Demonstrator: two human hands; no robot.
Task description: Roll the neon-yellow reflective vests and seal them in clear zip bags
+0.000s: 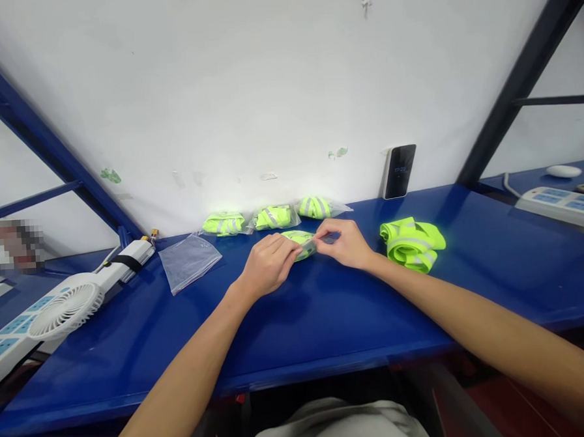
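Observation:
Between my hands is a clear plastic bag point(301, 249) with a folded neon-yellow reflective strap or vest inside. My left hand point(271, 261) pinches the bag's near left edge. On its right side, the fingertips of my right hand point(345, 243) are closed on the bag too. Part of the bag is hidden behind my fingers. Behind it, along the wall, lie three similar filled bags: one on the left point(224, 223), one in the middle point(273, 217) and one on the right point(315, 207). An unbagged neon-yellow reflective bundle point(413, 243) rests right of my right forearm.
Flat clear bags point(189, 260) lie left of my hands on the blue table point(322, 328). A white fan point(66, 311) and a power strip point(14, 331) occupy the left side. A phone point(400, 172) leans against the wall. Another power strip point(565, 205) is at far right.

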